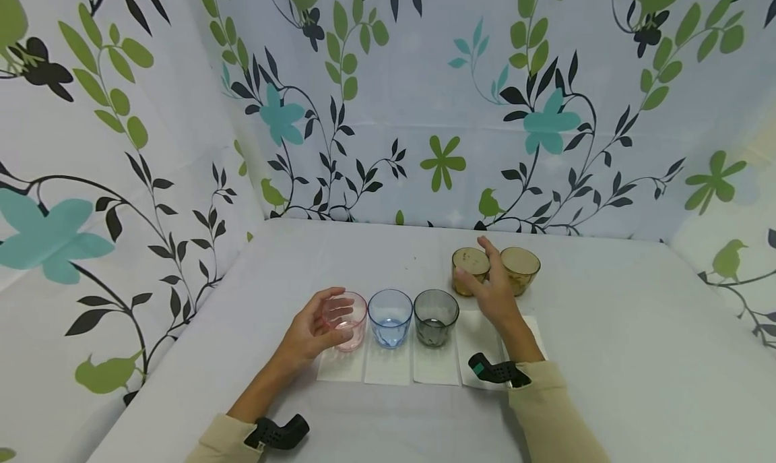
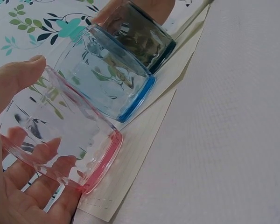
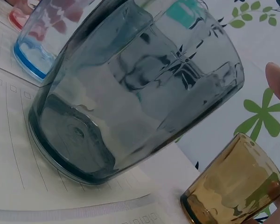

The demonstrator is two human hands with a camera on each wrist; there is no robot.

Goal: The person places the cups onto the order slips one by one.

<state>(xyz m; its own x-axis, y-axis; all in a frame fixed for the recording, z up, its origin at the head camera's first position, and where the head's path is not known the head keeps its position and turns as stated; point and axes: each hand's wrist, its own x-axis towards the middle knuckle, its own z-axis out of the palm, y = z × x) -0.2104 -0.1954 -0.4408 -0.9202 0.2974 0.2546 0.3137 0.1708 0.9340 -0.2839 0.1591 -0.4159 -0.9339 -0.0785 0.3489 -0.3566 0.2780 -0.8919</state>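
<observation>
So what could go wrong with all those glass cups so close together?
The pink glass, gripped by the left hand, stands right beside the blue glass, so lifting it crookedly might clink them together. The right hand holds an amber glass tight against the second amber glass, so moving it could knock that one. The paper slips under the glasses may slide.

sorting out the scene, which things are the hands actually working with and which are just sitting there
In use: pink glass gripped by left hand; amber glass gripped by right hand.

Sitting by: blue glass, grey glass, second amber glass, paper sheets.
</observation>
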